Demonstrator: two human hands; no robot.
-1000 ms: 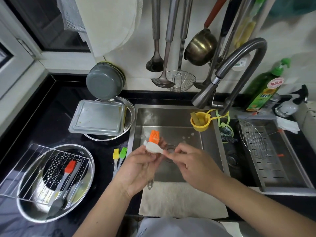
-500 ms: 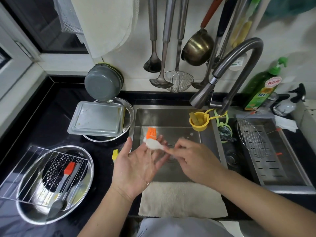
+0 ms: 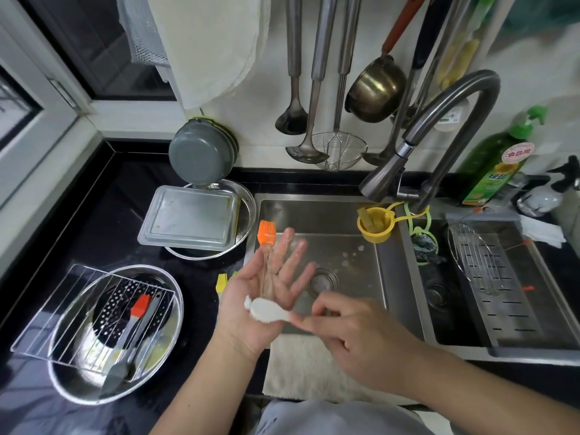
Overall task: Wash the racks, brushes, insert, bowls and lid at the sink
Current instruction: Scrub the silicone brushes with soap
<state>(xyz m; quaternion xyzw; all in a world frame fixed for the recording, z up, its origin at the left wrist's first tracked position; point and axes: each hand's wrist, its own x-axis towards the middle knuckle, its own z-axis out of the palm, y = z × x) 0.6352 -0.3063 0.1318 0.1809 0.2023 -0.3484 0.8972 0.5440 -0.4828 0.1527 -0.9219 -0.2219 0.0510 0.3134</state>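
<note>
Over the sink (image 3: 342,227) my left hand (image 3: 240,291) lies open, palm up. An orange-bristled brush (image 3: 266,232) with a clear handle rests along its fingers and palm. My right hand (image 3: 354,337) pinches the handle of a white scrub brush (image 3: 266,310), whose head presses on the heel of my left palm. At the left, a wire rack (image 3: 62,321) lies across a steel bowl (image 3: 78,387) that holds a perforated insert (image 3: 110,312) and a red-tipped brush (image 3: 139,306). A rectangular metal lid (image 3: 191,219) sits on another bowl (image 3: 244,215).
A grey bowl (image 3: 201,158) leans on the wall. Yellow and green brush tips (image 3: 221,282) show beside my left hand. The faucet (image 3: 386,177) hangs over the sink. A drain tray (image 3: 508,296) with an oval rack (image 3: 470,255) fills the right basin. A towel (image 3: 301,368) drapes the front edge.
My left hand has opened flat, so the orange brush now lies along it. The white scrub brush slid from near the bristles down to the heel of the palm.
</note>
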